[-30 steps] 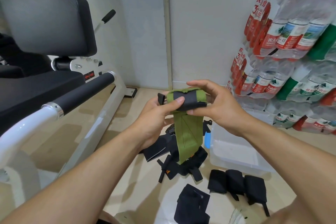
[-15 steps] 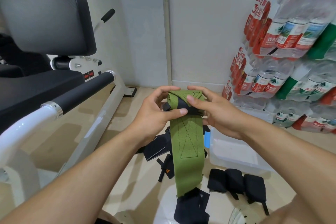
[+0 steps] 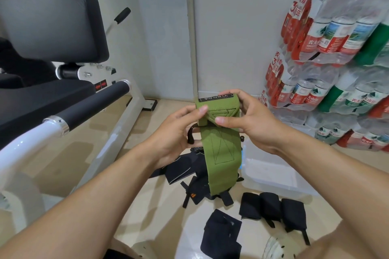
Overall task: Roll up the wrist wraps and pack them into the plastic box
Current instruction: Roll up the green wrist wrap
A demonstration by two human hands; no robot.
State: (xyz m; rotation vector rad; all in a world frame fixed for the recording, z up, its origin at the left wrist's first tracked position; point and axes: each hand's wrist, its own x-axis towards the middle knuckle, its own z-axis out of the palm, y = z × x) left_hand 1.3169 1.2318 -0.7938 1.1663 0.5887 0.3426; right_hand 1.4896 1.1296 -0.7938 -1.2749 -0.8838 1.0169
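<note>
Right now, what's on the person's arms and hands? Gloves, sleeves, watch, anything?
Nothing visible. Left hand and right hand are bare: no gloves, rings or tape. Both forearms are uncovered as far as the frame shows, with no sleeves, watch or bands.

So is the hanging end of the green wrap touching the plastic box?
Cannot tell. In the head view the green wrap hangs from both hands beside the plastic box, and its edge overlaps the box's left rim, hiding any contact or gap.
</note>
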